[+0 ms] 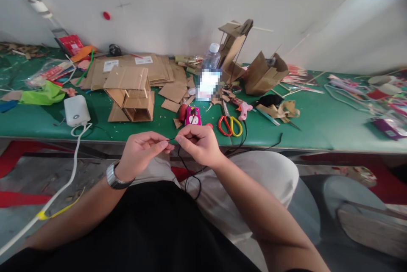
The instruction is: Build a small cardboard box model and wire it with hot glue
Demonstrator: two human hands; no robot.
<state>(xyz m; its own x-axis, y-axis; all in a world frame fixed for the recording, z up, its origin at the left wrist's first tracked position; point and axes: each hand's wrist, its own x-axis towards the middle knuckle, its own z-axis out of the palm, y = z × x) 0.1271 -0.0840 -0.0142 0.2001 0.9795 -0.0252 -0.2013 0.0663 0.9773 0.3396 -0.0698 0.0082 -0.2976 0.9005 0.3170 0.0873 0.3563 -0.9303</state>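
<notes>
Both my hands meet just in front of the table's near edge, above my lap. My left hand (144, 149) pinches one part of a thin black cord (193, 174) between thumb and fingers. A short stretch of the cord spans the small gap to my right hand (200, 142), whose thumb and forefinger are pressed together on it. The rest of the cord hangs in loops over my lap. Just beyond my fingers lies a pink device with a white face (193, 116). Scissors with red and yellow handles (229, 124) rest to its right, beside a pink glue gun (244, 110).
A cardboard structure with shelves (130, 94) stands left on the green table (165, 131). A white power adapter (76, 111) trails a thick cable. Behind are cardboard sheets (127, 70), a plastic bottle (212, 56), a tall cardboard piece (232, 47) and a brown paper bag (265, 73).
</notes>
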